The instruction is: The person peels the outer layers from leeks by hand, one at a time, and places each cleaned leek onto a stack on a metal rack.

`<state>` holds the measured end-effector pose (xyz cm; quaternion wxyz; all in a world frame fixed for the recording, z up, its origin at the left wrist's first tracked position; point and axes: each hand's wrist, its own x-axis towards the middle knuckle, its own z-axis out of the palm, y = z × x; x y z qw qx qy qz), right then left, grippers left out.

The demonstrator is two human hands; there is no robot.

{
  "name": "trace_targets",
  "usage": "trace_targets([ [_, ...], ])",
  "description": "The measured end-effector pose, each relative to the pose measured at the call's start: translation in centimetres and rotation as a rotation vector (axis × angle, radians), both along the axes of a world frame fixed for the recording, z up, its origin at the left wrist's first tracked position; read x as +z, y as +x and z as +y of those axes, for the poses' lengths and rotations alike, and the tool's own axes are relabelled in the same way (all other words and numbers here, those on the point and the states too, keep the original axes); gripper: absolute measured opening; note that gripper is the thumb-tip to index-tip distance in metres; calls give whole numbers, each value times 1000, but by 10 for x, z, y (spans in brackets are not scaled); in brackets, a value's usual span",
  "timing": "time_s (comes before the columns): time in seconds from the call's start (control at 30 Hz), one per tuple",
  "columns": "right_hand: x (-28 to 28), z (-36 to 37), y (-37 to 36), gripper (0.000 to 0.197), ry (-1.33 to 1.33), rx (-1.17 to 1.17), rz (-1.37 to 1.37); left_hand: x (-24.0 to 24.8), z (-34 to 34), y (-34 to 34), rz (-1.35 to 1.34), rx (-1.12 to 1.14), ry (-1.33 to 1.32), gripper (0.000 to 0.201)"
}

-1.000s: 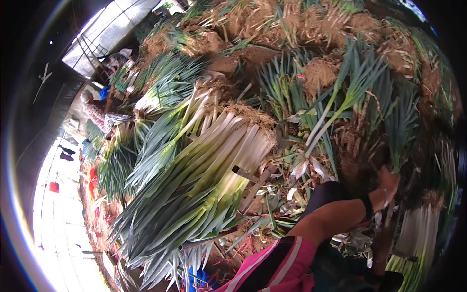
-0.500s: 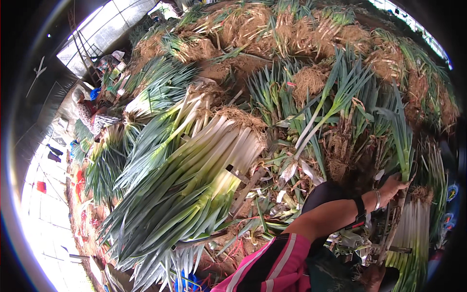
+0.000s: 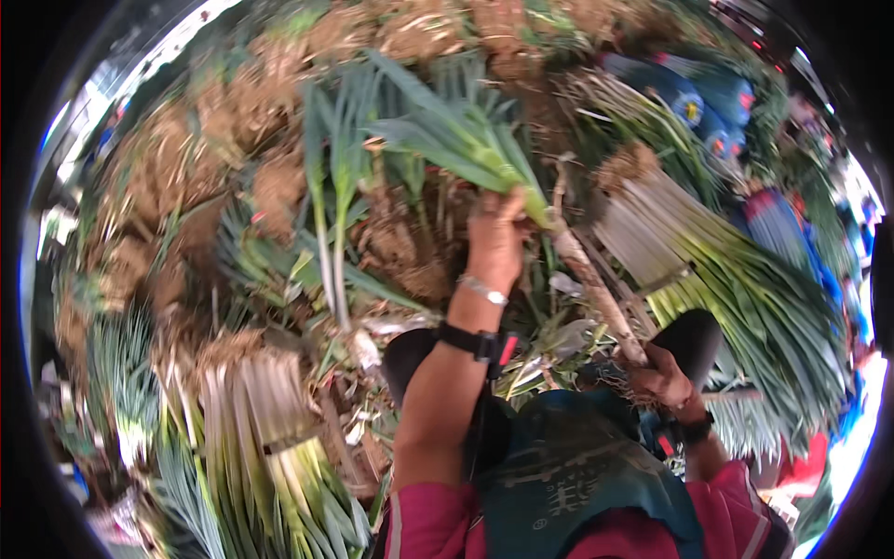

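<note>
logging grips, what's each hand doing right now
Left hand: closed on a leek, near its leaves.
Right hand: closed on the same leek, near its roots.

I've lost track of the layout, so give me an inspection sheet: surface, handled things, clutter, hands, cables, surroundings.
Surface: mostly hidden under plants and peel scraps.
Handled things: one leek, held slantwise, its stem brownish and its leaves green; a left bundle and a right bundle of leeks lie either side.
Clutter: pale peel scraps between the bundles.
Hands: left hand closed around the leek near its leaves; right hand gripping its root end.
Cables: nothing seen.
Surroundings: brown root clumps beyond; blue-wrapped goods at upper right, blurred.
</note>
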<state>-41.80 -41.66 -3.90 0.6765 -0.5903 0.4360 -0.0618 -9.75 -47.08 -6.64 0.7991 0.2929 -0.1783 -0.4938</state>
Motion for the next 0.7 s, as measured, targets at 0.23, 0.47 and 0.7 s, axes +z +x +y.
trace_targets([
  [0.23, -4, -13, 2, 33, -242, 361, 117, 11, -13, 1, 207, 32, 29, 34],
  [0.47, 32, -73, 105, 37, -551, 56, -89, 34, -4, 4, 250, -16, -180, 32],
  [0.7, 27, -111, 177, 52, -474, 77, -444, 37, -3, 2, 203, -196, -231, 32],
])
